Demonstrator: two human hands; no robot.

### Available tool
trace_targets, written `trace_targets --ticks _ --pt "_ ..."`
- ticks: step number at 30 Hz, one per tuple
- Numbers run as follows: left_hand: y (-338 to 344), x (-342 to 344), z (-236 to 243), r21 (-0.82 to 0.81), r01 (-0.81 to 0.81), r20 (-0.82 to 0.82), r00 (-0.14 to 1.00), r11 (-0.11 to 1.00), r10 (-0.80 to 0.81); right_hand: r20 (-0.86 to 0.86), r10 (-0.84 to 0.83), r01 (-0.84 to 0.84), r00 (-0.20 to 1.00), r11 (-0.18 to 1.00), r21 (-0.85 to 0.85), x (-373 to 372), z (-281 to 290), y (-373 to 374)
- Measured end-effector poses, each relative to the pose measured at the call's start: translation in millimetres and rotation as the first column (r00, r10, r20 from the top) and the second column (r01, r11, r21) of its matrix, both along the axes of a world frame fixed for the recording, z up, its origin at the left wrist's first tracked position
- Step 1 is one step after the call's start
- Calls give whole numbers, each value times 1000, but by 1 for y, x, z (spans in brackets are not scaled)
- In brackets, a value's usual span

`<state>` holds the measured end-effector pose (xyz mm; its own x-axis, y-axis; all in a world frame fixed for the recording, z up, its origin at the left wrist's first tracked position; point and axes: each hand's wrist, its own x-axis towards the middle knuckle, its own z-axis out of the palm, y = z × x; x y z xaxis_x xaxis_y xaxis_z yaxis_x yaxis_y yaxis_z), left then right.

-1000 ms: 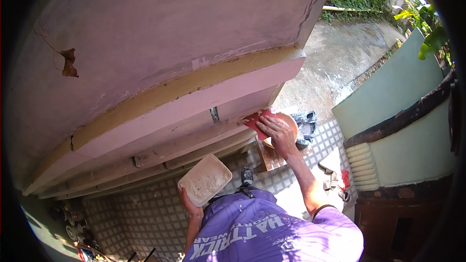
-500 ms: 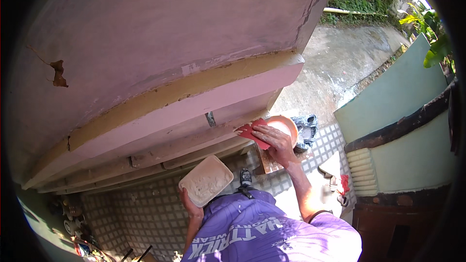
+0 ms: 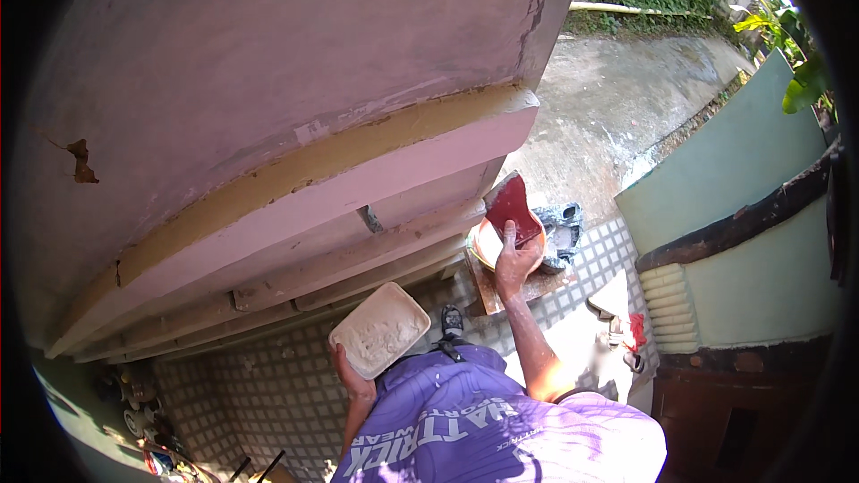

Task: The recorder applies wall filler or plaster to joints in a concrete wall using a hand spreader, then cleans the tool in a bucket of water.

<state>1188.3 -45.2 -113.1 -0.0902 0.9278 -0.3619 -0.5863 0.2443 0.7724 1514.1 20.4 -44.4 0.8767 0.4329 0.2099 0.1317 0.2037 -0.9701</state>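
My left hand [image 3: 354, 381] grips the near left side of a shallow, cream-coloured plastic tub [image 3: 360, 311]. Pale, lumpy paste [image 3: 383, 333] covers its bottom. In my right hand [image 3: 519, 266] is a flat red putty spreader [image 3: 510, 203], held by its near end with my thumb across the face. Its far edge tilts up near the end of the lower ledge [image 3: 463, 216]; whether it touches the ledge I cannot tell. Behind and below that hand, an orange-rimmed bucket [image 3: 483, 248] is partly hidden.
A pink wall [image 3: 313, 45] with a beam [image 3: 403, 161] and stepped ledges runs along the left. The bucket stands on a wooden stool [image 3: 488, 293] beside a dark, paint-stained item [image 3: 564, 231]. Sandals [image 3: 613, 326] lie on the checked floor; a green wall [image 3: 716, 170] stands right.
My right hand has turned over, so the spreader now points up and away rather than left. The tub stays in my left hand, almost still. The view has shifted slightly.
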Motion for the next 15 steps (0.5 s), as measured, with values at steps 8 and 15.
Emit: trace_targets --ticks 8,15 --pt "-5 1 -1 -32 -24 3 1000 999 24 -21 -5 6 1000 998 64 -3 14 -1" --pt "-4 -6 -2 -15 8 28 1000 1000 -8 624 222 -182 749 975 -129 2 21 -7"
